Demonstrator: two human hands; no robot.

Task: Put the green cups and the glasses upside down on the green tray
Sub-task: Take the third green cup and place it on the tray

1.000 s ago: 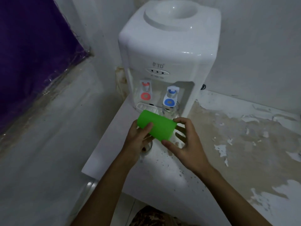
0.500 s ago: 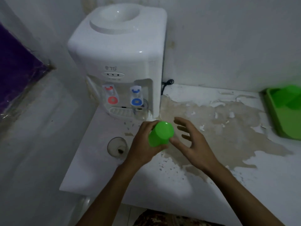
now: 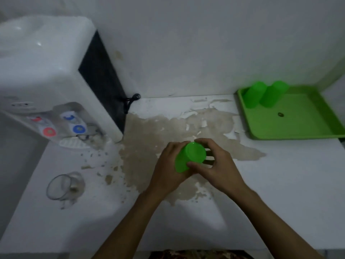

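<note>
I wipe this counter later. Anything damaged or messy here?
Yes: the counter has a large brown patch where its white coating has peeled, with flakes scattered toward the water dispenser.

Dim, soft blur, wide-angle edge warp, grainy

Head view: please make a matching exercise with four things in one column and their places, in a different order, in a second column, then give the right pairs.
Things:
1. held cup
2. glass
3. two cups
4. cable

Places:
A. at the far left corner of the tray
B. on the counter, near its left edge, in front of the dispenser
C. at the wall, behind the dispenser
D. between the left hand and right hand, above the counter

Pairs: 1-D, 2-B, 3-A, 4-C
</note>
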